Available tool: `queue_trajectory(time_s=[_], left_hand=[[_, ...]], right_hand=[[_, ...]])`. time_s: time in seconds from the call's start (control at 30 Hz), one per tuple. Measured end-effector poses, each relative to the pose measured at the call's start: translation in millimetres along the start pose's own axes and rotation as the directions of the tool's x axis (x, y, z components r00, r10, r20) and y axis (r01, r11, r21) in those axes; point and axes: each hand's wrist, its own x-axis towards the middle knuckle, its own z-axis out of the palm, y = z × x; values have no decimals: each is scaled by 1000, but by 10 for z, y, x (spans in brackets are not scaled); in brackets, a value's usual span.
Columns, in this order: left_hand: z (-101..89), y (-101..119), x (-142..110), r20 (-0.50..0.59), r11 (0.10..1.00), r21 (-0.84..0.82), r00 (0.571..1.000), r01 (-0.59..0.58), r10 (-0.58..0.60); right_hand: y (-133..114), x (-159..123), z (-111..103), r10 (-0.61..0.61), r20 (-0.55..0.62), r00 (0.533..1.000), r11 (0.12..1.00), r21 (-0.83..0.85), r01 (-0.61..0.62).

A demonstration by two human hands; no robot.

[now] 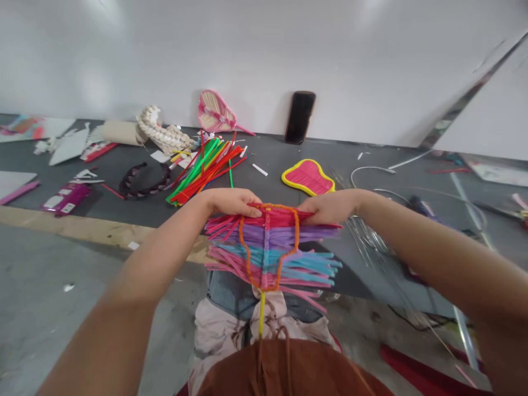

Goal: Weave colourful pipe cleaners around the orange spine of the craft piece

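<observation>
A fan-shaped pipe-cleaner craft [266,256] is held up over my lap at the table's front edge. Red, purple, blue and pink pipe cleaners run across it, their loose ends sticking out on both sides. An orange outline is laid over them, and a yellow stem [262,314] points down towards me. My left hand [239,203] pinches the red strips at the top left, thumb on top. At the top right, my right hand [328,208] is closed on the red strips, its fingertips partly hidden.
Behind the hands lie a pink shape with a yellow rim [309,177] and a bundle of coloured pipe cleaners [206,170]. A phone [300,117] and a pink fan [216,113] lean on the wall. A dark headband [144,180] is left; silvery wires [369,242] lie right.
</observation>
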Motion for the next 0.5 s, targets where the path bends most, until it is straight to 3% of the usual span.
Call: queue_trajectory(time_s=[0.07, 0.13, 0.17, 0.23, 0.27, 0.3, 0.37, 0.4, 0.43, 0.5], left_hand=[[-15, -52, 109, -183, 981, 162, 981, 103, -73], [48, -55, 105, -420, 941, 283, 906, 184, -50], [122, -35, 60, -542, 912, 349, 840, 217, 7], [356, 38, -81, -740, 803, 489, 650, 341, 175], [505, 79, -155, -770, 757, 531, 590, 380, 244], [664, 114, -217, -757, 724, 581, 573, 372, 313], [967, 141, -275, -595, 678, 704, 697, 212, 400], [1091, 127, -264, -545, 679, 715, 739, 164, 396], [1189, 95, -231, -517, 688, 713, 765, 135, 385], [1300, -6, -120, -487, 714, 690, 806, 120, 335]], right_hand=[[126, 171, 27, 91, -162, 983, 972, -200, -123], [254, 269, 63, 145, -304, 942, 930, -284, -235], [308, 274, 79, 157, -346, 925, 921, -288, -264], [359, 197, 124, 114, -436, 893, 924, -283, -256], [339, 128, 166, 57, -526, 849, 929, -284, -238], [280, 53, 231, -29, -630, 776, 935, -292, -203], [53, -59, 442, -234, -823, 517, 932, -342, -123], [-94, -73, 583, -335, -839, 428, 921, -388, -39], [-240, -50, 736, -433, -804, 407, 892, -447, 66], [-454, 95, 1024, -554, -655, 514, 819, -539, 197]])
